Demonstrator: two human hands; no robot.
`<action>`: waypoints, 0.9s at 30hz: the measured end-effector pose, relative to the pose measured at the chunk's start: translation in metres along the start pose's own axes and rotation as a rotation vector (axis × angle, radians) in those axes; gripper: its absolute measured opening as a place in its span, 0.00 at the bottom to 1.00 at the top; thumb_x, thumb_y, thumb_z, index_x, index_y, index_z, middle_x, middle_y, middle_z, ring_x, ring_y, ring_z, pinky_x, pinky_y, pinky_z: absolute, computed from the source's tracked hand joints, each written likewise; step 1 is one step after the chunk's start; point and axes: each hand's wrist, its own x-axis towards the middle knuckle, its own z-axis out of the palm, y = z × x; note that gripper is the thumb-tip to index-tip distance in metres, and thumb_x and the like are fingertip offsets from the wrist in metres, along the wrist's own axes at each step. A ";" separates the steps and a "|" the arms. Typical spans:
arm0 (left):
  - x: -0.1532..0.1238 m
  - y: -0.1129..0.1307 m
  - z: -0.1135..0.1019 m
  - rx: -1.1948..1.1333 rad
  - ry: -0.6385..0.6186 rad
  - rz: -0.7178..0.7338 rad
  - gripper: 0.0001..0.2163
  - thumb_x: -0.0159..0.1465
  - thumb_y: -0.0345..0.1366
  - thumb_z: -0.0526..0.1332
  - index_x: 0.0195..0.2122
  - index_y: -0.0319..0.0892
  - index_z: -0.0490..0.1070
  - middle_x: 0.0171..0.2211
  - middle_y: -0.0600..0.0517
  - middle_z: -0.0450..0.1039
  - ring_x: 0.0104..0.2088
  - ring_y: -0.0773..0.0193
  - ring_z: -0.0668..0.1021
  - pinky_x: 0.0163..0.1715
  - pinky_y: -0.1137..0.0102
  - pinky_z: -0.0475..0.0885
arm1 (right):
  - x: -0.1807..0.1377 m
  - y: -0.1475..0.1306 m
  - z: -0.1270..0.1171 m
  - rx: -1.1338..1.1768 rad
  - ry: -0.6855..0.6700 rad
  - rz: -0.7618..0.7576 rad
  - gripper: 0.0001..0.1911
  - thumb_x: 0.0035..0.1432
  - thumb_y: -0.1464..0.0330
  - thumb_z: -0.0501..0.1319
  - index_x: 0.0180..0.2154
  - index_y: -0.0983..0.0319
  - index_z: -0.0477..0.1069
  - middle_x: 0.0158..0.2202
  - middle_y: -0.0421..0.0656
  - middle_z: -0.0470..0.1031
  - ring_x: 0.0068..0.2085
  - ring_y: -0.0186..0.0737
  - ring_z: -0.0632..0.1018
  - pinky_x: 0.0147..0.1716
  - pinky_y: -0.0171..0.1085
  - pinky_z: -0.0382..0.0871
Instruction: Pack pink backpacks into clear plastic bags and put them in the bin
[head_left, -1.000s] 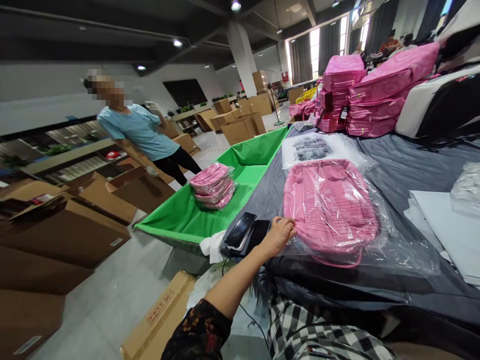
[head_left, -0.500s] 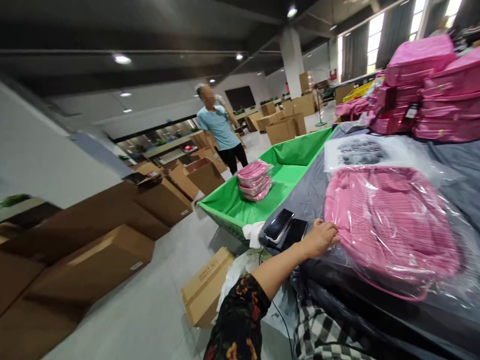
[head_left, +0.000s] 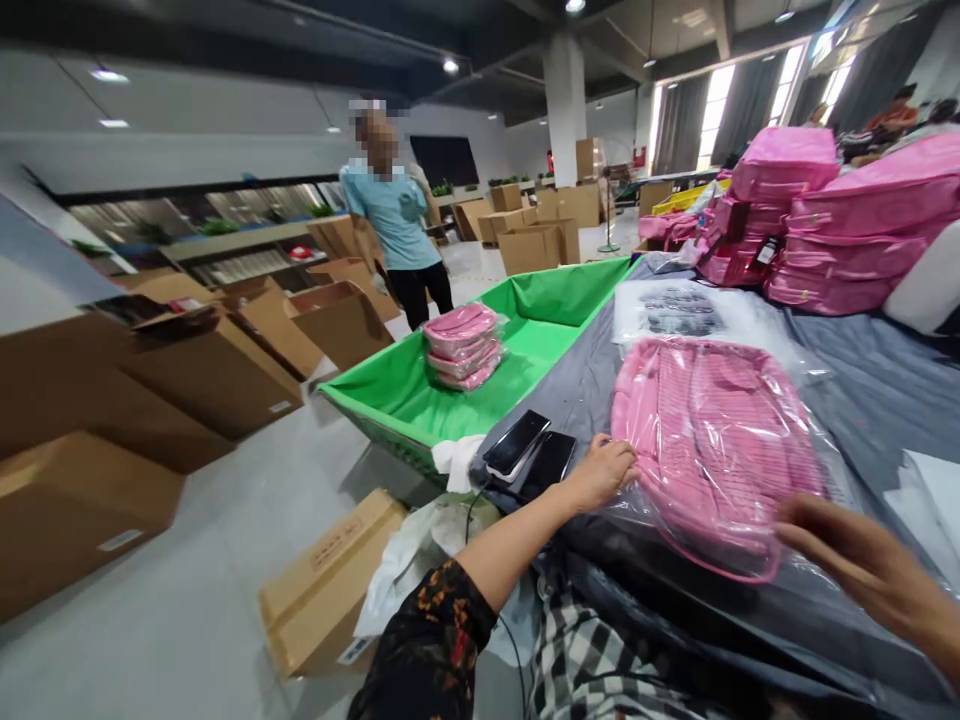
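Observation:
A pink striped bag (head_left: pixel 720 440) in clear plastic lies on the grey cloth of the table in front of me. My left hand (head_left: pixel 604 472) is closed on the left edge of its wrapping, fingers pinched together. At the lower right edge of the bag is my right hand (head_left: pixel 840 545), smeared by motion; whether its fingers grip the plastic cannot be made out. Two dark-screened phones (head_left: pixel 517 443) lie just left of my left hand. Behind the bag, clear plastic sleeves (head_left: pixel 667 310) with dark print lie flat.
Left of the table is a green-lined bin (head_left: pixel 375 385) with a stack of wrapped pink bags (head_left: pixel 463 345). More pink bags (head_left: pixel 817 220) are piled at back right. Cardboard boxes (head_left: pixel 322 580) stand on the floor. A person in a blue shirt (head_left: pixel 394 220) stands beyond the bin.
My right hand has come into view at the bag's right side. The view has swung to the right; my left hand stays at the bag's left edge.

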 end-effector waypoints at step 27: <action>-0.005 -0.004 0.028 0.014 0.145 0.073 0.10 0.75 0.36 0.51 0.41 0.41 0.70 0.42 0.49 0.76 0.46 0.60 0.77 0.61 0.55 0.61 | 0.090 -0.006 0.096 -0.615 -0.296 0.109 0.14 0.54 0.57 0.69 0.34 0.60 0.73 0.31 0.43 0.78 0.32 0.41 0.75 0.30 0.36 0.51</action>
